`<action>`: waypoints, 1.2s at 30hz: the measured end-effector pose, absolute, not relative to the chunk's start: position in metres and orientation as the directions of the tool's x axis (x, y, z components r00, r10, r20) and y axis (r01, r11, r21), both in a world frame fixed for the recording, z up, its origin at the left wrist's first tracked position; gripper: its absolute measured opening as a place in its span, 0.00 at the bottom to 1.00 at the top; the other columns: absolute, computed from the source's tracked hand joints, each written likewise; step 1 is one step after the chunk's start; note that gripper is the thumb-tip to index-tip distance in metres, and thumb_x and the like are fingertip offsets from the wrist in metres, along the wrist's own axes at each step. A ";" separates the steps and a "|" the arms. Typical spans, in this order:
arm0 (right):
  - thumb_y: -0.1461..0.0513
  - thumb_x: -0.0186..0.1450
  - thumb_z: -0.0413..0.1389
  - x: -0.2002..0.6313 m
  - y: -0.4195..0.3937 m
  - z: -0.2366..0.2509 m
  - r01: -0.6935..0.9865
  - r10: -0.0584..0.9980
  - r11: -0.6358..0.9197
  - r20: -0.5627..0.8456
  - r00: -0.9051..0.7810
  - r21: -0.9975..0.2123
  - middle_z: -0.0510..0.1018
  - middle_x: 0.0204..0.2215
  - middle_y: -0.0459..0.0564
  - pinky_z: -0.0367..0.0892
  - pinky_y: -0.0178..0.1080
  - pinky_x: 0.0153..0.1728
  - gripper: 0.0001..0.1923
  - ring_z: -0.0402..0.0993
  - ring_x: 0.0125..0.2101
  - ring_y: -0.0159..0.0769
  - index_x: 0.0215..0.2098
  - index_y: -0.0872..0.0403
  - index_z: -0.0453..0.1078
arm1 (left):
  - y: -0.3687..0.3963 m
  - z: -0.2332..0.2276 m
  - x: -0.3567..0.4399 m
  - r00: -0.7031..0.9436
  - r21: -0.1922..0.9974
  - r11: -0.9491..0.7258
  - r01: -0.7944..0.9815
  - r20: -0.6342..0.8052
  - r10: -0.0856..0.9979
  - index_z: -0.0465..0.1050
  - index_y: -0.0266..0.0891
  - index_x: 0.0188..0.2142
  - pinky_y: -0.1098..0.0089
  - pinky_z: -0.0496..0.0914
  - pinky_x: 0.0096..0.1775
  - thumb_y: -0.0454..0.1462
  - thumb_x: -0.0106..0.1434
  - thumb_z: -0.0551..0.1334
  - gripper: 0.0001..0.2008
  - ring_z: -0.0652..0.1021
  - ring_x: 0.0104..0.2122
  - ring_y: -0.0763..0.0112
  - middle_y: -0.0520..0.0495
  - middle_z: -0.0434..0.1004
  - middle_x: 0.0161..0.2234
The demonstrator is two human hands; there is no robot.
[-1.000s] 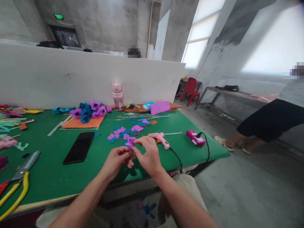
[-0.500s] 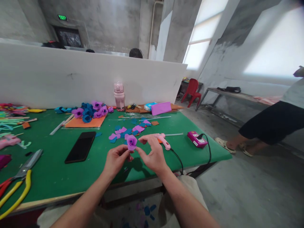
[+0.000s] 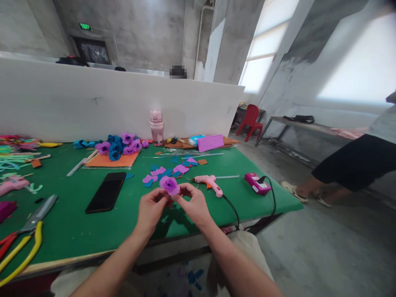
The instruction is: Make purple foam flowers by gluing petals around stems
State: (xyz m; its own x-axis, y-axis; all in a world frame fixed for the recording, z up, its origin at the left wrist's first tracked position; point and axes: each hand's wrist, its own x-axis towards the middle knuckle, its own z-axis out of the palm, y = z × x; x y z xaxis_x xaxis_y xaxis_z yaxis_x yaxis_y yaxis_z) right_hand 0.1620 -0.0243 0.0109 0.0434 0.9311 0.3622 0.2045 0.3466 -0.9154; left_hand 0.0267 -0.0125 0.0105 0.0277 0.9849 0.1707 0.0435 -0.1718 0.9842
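Note:
A purple paper flower (image 3: 169, 185) with layered petals is held above the green table (image 3: 123, 231), its face turned up toward me. My left hand (image 3: 153, 205) pinches its underside from the left. From the right, my right hand (image 3: 192, 201) closes thumb and fingers on the flower's lower petals. Behind the flower lie loose purple and blue petals (image 3: 181, 168). To the right of my right hand rests a pink glue gun (image 3: 209, 184) with a clear glue stick in its back. The flower's base is hidden by my fingers.
A black phone (image 3: 107, 192) and large scissors (image 3: 38, 214) lie on the left. Finished flowers (image 3: 116, 147) sit on orange sheets at the back. A pink bottle (image 3: 156, 128) stands by the white partition (image 3: 117, 99). A purple power socket (image 3: 257, 183) is at right; a person (image 3: 349, 161) stands beyond.
My right hand has moved in from slightly apart and now grips the flower's edge. The flower has tipped and turned a little, so its petals spread wider to view.

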 end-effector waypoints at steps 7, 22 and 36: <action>0.59 0.57 0.57 0.160 -0.025 0.014 0.113 0.937 0.318 0.331 0.115 -0.941 0.75 0.26 0.47 0.67 0.37 0.33 0.06 0.70 0.29 0.34 0.30 0.54 0.70 | -0.011 0.011 0.027 0.019 0.990 -0.074 -0.124 0.077 0.997 0.75 0.36 0.27 0.74 0.68 0.25 0.39 0.47 0.68 0.10 0.72 0.19 0.75 0.54 0.73 0.18; 0.59 0.52 0.61 0.154 -0.028 0.027 -0.379 0.999 0.041 0.049 -0.013 -0.925 0.69 0.17 0.41 0.58 0.31 0.23 0.09 0.61 0.18 0.24 0.21 0.55 0.69 | -0.011 0.011 0.027 -0.021 0.984 -0.178 0.030 0.178 0.984 0.76 0.35 0.26 0.75 0.65 0.26 0.40 0.48 0.68 0.09 0.71 0.21 0.75 0.54 0.73 0.18; 0.59 0.47 0.63 0.159 -0.026 0.025 -0.558 0.991 -0.132 -0.119 -0.059 -0.819 0.70 0.17 0.41 0.59 0.30 0.22 0.10 0.61 0.17 0.23 0.22 0.56 0.68 | -0.006 0.004 0.028 -0.045 0.989 -0.146 -0.027 0.145 0.988 0.77 0.36 0.27 0.75 0.66 0.26 0.37 0.46 0.69 0.08 0.72 0.20 0.75 0.54 0.74 0.18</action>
State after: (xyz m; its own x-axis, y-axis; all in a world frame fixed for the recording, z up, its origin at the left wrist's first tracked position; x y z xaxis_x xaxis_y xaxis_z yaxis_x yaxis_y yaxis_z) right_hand 0.1592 -0.0260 0.0247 -0.0594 0.9911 -0.1190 -0.5580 -0.1318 -0.8193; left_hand 0.0279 -0.0061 0.0040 -0.0451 0.9884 0.1451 -0.0269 -0.1464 0.9889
